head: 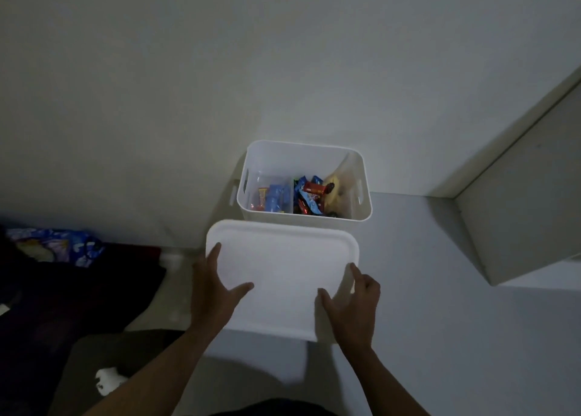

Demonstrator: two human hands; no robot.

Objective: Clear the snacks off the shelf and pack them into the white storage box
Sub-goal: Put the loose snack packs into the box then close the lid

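The frame is dim, and detail in the lower left is hard to resolve.

1. The white storage box (284, 160) stands at frame centre with its far side close to the wall (220, 69). Its top is uncovered. The lower part of its near wall is hidden behind the lid (283, 267).
2. The snacks (309, 195) lie in the bottom of the box: blue, red, orange and yellow wrappers. No print on them is legible, and a count cannot be made.
3. The lid is a flat white panel with rounded corners, below the box in the frame.
4. The left hand (213, 289) grips the lid's left edge, thumb on top. The fingers underneath are hidden.
5. The right hand (355, 305) grips the lid's right near corner, thumb on top and forefinger raised at the edge. The remaining fingers are hidden.
6. Both forearms are cut off by the bottom edge.

Surroundings: dark fabric (63, 289) and a blue patterned item (53, 247) lie at left, the latter unidentifiable. A small white object (107, 381) at lower left is too blurred to name. A pale cabinet panel (518, 211) at right is cut off by the frame edge. The floor (440, 321) is pale grey.
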